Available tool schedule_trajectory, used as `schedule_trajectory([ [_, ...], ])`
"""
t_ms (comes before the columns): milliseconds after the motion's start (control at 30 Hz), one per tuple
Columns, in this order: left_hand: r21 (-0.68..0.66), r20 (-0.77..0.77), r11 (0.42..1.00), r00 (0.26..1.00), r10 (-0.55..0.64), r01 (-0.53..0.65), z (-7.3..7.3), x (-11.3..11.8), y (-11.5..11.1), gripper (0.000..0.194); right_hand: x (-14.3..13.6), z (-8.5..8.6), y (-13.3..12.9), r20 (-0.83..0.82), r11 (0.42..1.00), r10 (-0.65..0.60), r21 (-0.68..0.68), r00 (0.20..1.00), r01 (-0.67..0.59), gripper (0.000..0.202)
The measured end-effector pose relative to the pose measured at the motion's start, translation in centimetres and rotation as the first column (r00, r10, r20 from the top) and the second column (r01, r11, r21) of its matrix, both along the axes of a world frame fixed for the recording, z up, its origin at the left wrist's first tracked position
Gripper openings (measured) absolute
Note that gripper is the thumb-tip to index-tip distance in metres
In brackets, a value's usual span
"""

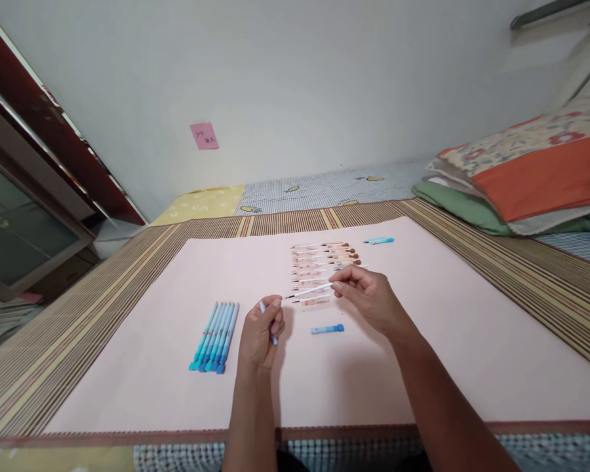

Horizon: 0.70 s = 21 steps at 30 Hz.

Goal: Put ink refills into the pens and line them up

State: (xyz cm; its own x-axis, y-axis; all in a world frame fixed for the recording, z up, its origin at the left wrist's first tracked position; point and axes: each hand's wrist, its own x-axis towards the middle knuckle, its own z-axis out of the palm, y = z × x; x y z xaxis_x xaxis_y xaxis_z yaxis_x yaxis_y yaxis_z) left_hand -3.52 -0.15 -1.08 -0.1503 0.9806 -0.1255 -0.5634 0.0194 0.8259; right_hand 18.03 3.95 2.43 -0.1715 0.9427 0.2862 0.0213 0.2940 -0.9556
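My left hand (260, 333) is closed around a light blue pen barrel (262, 307), whose two ends stick out past the fingers. Between the thumb and fingers of my right hand (366, 296) is a slim white pen refill (309, 291), its dark tip pointing left, close to my left fingertips. Just beyond lie rows of pinkish clear pen parts and white refills (309, 265), some with brown ends (354, 255). A short blue pen part (327, 329) with a darker end rests between my hands. Left of my left hand, several blue pens (217, 335) lie side by side.
All of this lies on a pale pink sheet (142, 373) over a striped mat (39, 367). Small turquoise pen pieces (379, 240) sit near its far edge. Folded bedding (531, 177) is piled at the right. A pink note (204, 136) sticks to the wall behind.
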Motion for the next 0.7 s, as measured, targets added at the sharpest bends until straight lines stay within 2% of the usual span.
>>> schedule_trajectory([
  [200, 0.002, 0.001, 1.000, 1.000, -0.001, 0.001, 0.1, 0.0, 0.1, 0.037, -0.8, -0.2, -0.1, 0.023, 0.999, 0.042, -0.009, 0.999, -0.041, 0.014],
  [300, 0.001, 0.009, 0.999, 0.999, 0.040, -0.040, 0.2, -0.1, 0.2, 0.038, -1.2, -1.0, 0.0, 0.074, 0.992, 0.090, -0.089, 0.993, -0.084, 0.012],
  [467, 0.016, 0.021, 0.996, 0.996, 0.090, -0.090, 0.4, -0.2, 0.3, 0.039, -2.1, -2.6, 0.0, 0.120, 0.938, 0.251, -0.275, 0.961, -0.210, 0.010],
  [700, 0.054, 0.014, 0.991, 0.992, 0.123, -0.124, 0.1, -0.4, 0.3, 0.038, -4.2, -3.7, -0.8, 0.156, 0.885, 0.399, -0.324, 0.903, -0.335, 0.007],
])
